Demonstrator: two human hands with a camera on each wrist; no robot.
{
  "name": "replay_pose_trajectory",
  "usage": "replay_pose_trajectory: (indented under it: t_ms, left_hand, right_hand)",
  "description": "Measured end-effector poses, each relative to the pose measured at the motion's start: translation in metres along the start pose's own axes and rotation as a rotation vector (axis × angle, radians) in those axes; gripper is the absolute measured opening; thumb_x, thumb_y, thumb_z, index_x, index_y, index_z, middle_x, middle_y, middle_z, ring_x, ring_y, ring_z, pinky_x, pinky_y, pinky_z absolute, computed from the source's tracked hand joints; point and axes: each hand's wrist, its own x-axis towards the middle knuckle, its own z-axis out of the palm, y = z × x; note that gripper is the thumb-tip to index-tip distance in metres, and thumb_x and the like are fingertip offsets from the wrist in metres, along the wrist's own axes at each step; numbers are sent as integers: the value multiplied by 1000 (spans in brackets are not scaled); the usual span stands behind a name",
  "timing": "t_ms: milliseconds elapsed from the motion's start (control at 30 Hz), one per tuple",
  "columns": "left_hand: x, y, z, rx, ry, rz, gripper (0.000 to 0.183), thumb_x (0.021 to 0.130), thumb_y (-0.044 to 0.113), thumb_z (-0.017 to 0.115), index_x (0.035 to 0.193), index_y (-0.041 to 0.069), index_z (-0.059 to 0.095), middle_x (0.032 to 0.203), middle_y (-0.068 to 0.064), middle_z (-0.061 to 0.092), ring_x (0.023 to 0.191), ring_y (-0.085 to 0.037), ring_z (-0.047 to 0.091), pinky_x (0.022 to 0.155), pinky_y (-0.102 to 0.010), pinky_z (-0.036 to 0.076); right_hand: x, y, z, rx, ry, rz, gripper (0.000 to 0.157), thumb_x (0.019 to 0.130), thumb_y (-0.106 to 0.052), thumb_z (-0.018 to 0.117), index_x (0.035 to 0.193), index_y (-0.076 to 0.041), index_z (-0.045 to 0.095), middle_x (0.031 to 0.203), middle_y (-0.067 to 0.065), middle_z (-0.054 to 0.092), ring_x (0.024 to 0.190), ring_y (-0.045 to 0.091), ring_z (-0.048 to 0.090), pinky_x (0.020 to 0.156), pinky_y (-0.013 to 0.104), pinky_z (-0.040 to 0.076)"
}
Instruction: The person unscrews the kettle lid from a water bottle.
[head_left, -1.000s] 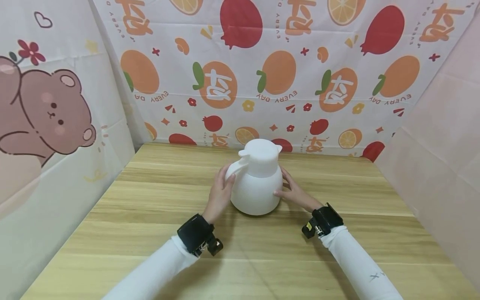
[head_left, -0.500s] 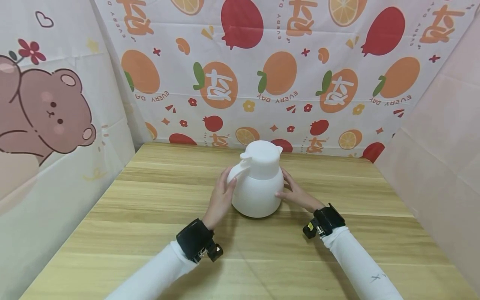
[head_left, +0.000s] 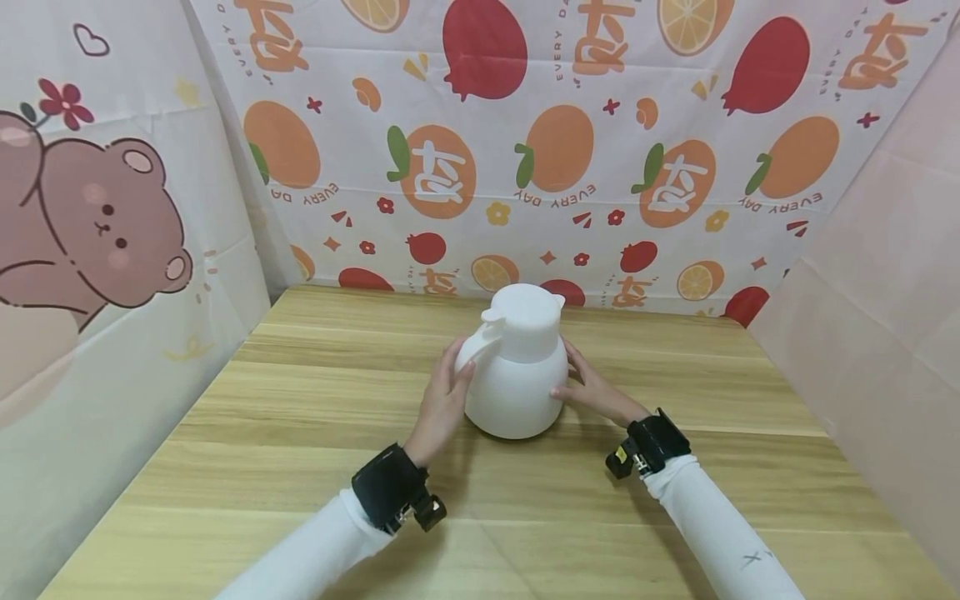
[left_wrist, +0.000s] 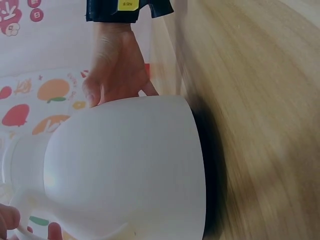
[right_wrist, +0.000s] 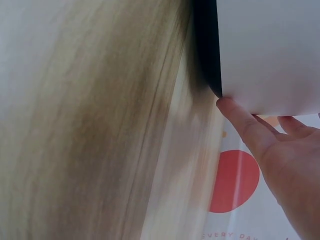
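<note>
Just below center frame, a person's left hand [head_left: 441,408] has its grip closed round the handle [head_left: 480,343] of a white jug [head_left: 517,390], upright and apparently seated on the bench [head_left: 322,375]; the right hand [head_left: 597,393], its grip spread wide, rests thumb and fingers against the body. The step looks like steadying or positioning; any shift would call for both hands together. Room opens lower left through lower right; the fruit-print backdrop [head_left: 360,167] hems in the rear edge.
</note>
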Motion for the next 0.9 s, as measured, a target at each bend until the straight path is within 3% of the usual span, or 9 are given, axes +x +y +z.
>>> replay_pose_trajectory:
  t_ms: [333, 700, 800, 900]
  left_hand:
    - [-7, 1, 2, 8, -4, -4, 48, 100, 21, 43, 144, 4, 33, 148, -28, 34, 134, -44, 34, 108, -65, 31]
    - [-14, 4, 3, -8, -21, -8, 50, 100, 23, 44, 145, 6, 32, 151, -28, 33, 136, -43, 34, 110, -63, 30]
    - [-14, 2, 1, -9, -24, -2, 50, 99, 23, 44, 145, 7, 33, 151, -27, 34, 136, -42, 34, 110, -63, 30]
    - [-14, 1, 1, -1, -28, -1, 50, 99, 22, 44, 146, 7, 33, 151, -27, 34, 136, -42, 34, 110, -63, 30]
  right_hand:
    - [0, 2, -3, 1, -29, -23, 92, 86, -31, 62, 153, -31, -1, 163, 12, -3, 144, 46, 9, 108, 76, 13]
    - [-3, -1, -10, -9, -68, 0, 95, 85, -33, 64, 153, -30, -2, 163, 14, -5, 143, 48, 11, 106, 76, 20]
    - [-5, -5, -9, -29, -42, 16, 96, 84, -33, 67, 153, -29, -1, 162, 15, -2, 142, 48, 14, 105, 75, 24]
    - [-12, -11, -5, -81, 39, 40, 100, 82, -34, 69, 153, -26, -1, 162, 16, 1, 143, 47, 15, 105, 72, 28]
